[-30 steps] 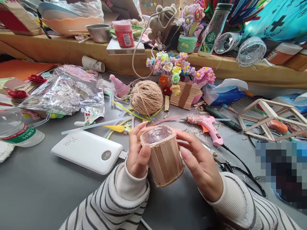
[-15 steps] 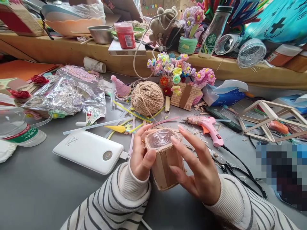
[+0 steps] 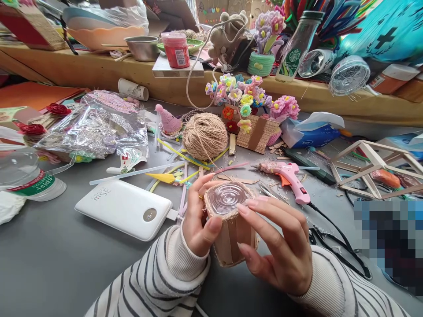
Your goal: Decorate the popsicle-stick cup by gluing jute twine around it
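Observation:
My left hand [image 3: 198,222] is wrapped around the left side of a small box made of flat wooden craft sticks [image 3: 228,235], thumb on its front. The box has a ringed clear plastic top face [image 3: 228,197], edged with twine. My right hand [image 3: 282,246] lies against the right side, fingertips on the twine edge and thumb by the front wall. A twine ball [image 3: 205,136] sits behind the box, and a thin strand runs from it down toward the box. Right of that lies a pink hot glue gun [image 3: 284,171].
A white power bank [image 3: 122,211] lies left of my hands, near a plastic bottle [image 3: 36,185]. Black-handled scissors [image 3: 337,246] and a cable are beside my right wrist. A wooden stick frame [image 3: 376,169] stands at right. Pipe-cleaner flowers [image 3: 244,94] stand behind.
My right fingers have come closer together and settled on the box's twine edge. The box has shifted slightly right and down in view, along with the whole scene.

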### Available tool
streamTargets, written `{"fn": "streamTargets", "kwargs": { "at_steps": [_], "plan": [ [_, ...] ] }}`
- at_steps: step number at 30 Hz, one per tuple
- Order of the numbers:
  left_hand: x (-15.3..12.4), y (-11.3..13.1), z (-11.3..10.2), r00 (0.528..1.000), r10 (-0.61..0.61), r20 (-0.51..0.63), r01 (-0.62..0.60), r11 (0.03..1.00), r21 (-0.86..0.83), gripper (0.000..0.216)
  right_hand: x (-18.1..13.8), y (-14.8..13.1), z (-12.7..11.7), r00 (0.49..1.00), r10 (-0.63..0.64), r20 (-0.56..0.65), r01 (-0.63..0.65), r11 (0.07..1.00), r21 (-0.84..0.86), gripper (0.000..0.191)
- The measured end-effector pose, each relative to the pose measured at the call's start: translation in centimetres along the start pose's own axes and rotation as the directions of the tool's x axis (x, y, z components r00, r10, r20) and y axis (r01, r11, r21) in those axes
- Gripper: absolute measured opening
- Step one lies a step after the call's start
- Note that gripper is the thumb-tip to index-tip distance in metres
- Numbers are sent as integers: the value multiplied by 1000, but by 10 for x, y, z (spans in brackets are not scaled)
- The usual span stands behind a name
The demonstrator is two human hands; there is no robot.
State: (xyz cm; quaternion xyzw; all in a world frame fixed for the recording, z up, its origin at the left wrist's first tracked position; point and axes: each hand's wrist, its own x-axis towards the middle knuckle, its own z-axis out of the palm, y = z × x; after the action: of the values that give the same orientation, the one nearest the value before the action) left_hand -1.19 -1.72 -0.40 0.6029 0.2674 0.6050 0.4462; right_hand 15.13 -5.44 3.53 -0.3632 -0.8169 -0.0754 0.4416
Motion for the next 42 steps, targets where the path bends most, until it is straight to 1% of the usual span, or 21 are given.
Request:
{"fn": "streamTargets", "kwargs": {
  "at_steps": [3,8,11,17,21,25,28,30,32,34,36,39,42],
  "plan": [
    [-1,0,0,1000,-3,5,3,999,-33,55,-1,-1,1,1000,14,-8,-14,1000,-3,56],
    [-2,0,2,998,-48,-32,44,992,-118,55,1,-2,4,997,-19,-74,15,999,-52,29],
    [-3,0,2,998,-52,-22,49,991,-125,55,2,-2,4,997,-20,-71,17,999,-47,26],
    [-5,0,1,997,-81,-7,79,988,-136,53,0,-4,4,998,-2,-70,-2,999,-47,27],
    [-6,-2,3,997,-75,-6,73,982,-172,50,1,-4,3,999,-5,-49,3,999,-49,28],
    [-5,1,4,998,-64,12,65,981,-183,56,1,-4,3,999,-7,-53,4,999,-46,30],
    [-5,7,3,994,-106,31,110,983,-148,59,1,-5,4,998,-12,-60,10,999,-49,31],
    [-5,9,2,992,-124,25,126,984,-124,56,1,-5,5,998,-14,-59,11,999,-41,31],
    [-6,9,1,994,-111,4,111,988,-112,54,0,-5,6,998,-5,-67,5,1000,4,34],
    [-7,7,1,994,-109,-30,105,990,-97,55,-1,-4,7,995,18,-101,-11,998,67,41],
    [-8,5,0,989,-131,-65,126,989,-80,58,-1,-3,7,991,46,-124,-33,994,101,47],
    [-8,4,1,984,-150,-100,143,987,-79,59,-1,0,8,995,50,-88,-45,997,61,44],
    [-9,4,1,986,-139,-88,131,987,-96,58,-1,1,8,999,17,-34,-16,1000,17,39]
  ]
}}
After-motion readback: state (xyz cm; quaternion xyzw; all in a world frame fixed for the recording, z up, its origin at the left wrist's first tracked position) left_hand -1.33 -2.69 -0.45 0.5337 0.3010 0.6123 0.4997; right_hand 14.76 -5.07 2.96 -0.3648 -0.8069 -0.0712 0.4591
